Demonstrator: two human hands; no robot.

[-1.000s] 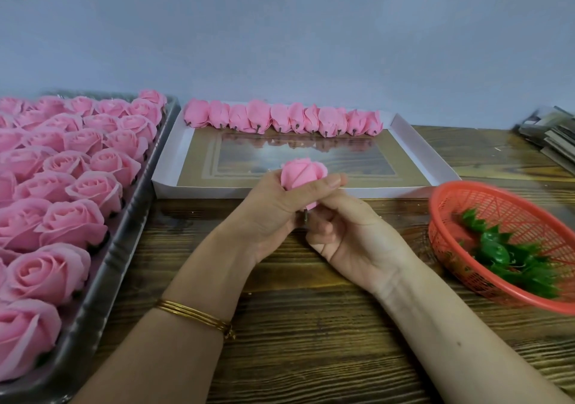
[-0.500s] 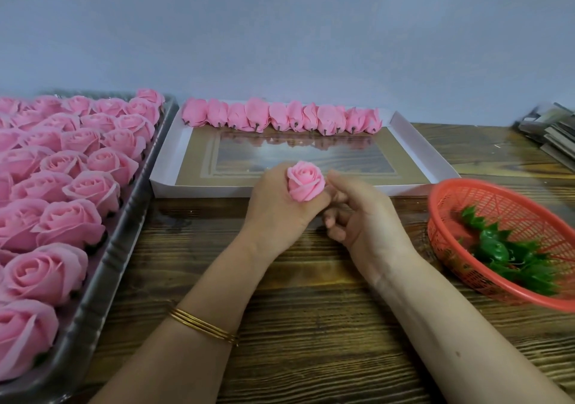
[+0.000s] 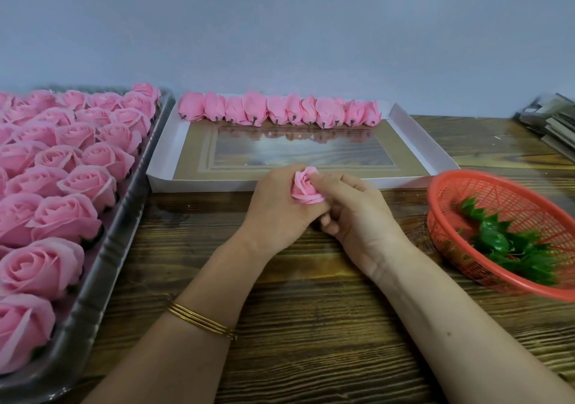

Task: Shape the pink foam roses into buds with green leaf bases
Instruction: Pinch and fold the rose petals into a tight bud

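No text, label, brand, number or sign can be read anywhere in the view. The stack of flat sheets (image 3: 549, 120) at the 2 o'clock edge of the worktop (image 3: 311, 326) is too blurred to show any print.
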